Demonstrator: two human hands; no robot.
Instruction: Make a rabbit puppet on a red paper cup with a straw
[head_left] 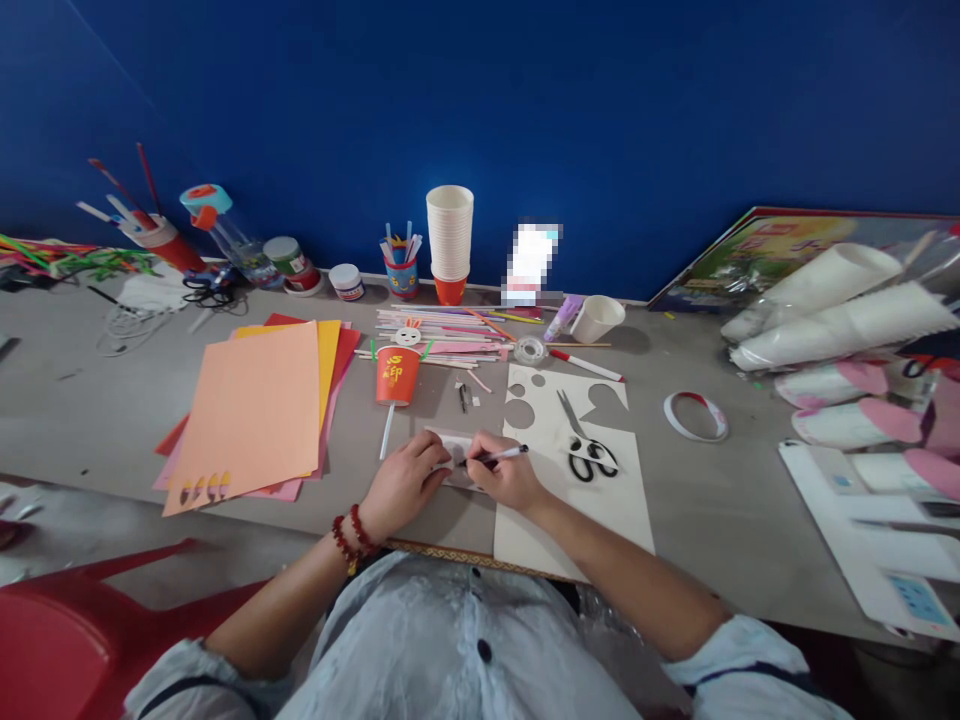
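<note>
My right hand (504, 474) grips a pen (516, 452) with a pale barrel, its tip low over a small pale-pink piece of paper (448, 436) near the table's front edge. With bent fingers, my left hand (409, 485) presses the left part of that paper down; a bead bracelet is round the wrist. Just beyond stands a red paper cup (397, 375) with a white rabbit-like face (408, 336), green side pieces and a white straw in front. Scissors (586, 440) lie shut on a white sheet (577, 510) with cut-out holes, partly under my right forearm.
Coloured paper sheets (251, 410) are stacked at left. Straws and sticks (442, 335), stacked white cups (450, 235), clear tape (530, 350) and a red-capped marker (589, 365) lie behind my hands. A tape roll (696, 416) and bagged cups (840, 320) are at right; a red chair (67, 640) is lower left.
</note>
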